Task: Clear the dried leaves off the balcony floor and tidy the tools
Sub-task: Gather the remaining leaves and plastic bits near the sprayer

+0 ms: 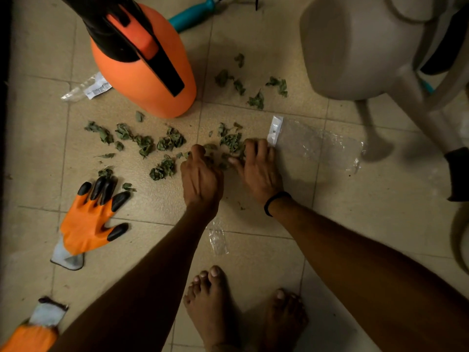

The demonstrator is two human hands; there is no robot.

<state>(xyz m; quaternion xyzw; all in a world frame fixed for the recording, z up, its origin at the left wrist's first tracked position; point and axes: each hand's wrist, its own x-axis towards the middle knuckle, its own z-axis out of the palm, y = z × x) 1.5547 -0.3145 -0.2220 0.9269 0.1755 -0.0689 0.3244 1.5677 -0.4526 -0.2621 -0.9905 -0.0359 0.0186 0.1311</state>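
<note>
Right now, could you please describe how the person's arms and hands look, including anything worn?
The left forearm and right forearm are bare, with no sleeves in view. The left hand and right hand wear no gloves. A thin black band circles the right wrist.

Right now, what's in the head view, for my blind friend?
A left hand and right hand gather dried leaves on a tiled floor beside a clear bag. An orange sprayer, orange glove and teal rake sit nearby.
</note>
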